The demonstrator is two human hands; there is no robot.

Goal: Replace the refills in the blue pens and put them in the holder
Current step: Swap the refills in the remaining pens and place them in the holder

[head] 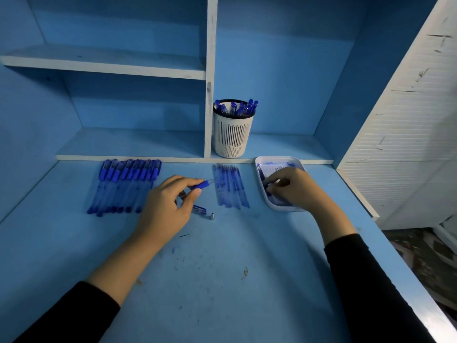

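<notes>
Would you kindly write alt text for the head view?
A person's left hand holds a blue pen barrel above a blue desk while the right hand reaches into a white tray. Capped pens, loose refills and a holder of pens sit behind.

Two hands at work over a blue worktop

Left hand pinches a blue pen barrel; right hand reaches into the white tray; loose refills lie between; holder stands behind.
</notes>
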